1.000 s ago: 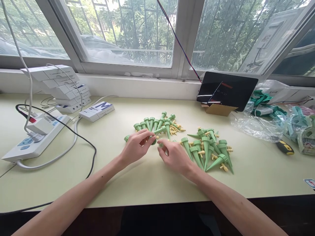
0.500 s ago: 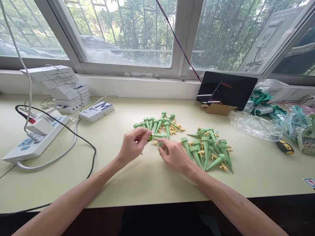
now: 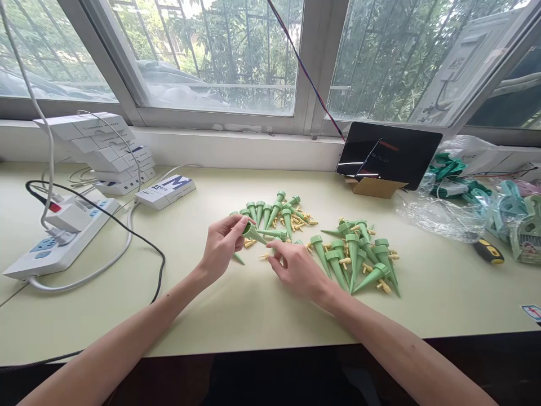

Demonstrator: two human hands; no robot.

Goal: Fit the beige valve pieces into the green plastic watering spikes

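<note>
My left hand [image 3: 220, 243] is closed, with thumb and fingers pinching a hollow green plastic watering spike [image 3: 256, 234]. The spike's open wide end is by my thumb and its point slants down to the right. My right hand [image 3: 293, 266] is curled just right of it, thumb and forefinger close around a small green cap with a pale yellow valve tip [image 3: 264, 256] poking out leftward; the fingers partly hide it. Behind both hands lies a group of capped green spikes [image 3: 267, 213], with small yellow valves [image 3: 299, 221] among them.
Right of my right hand lies a pile of green spikes with yellow valves [image 3: 355, 254]. A tablet [image 3: 389, 155] leans on a cardboard stand. At left are a power strip [image 3: 63, 237], cables and white boxes [image 3: 167, 192]; at right, plastic bags [image 3: 448, 217] and a yellow-black tool [image 3: 489, 252].
My left hand has turned the spike, so its open end tilts up and more of its body shows. My right hand has shifted slightly left and down, with the yellow tip lower.
</note>
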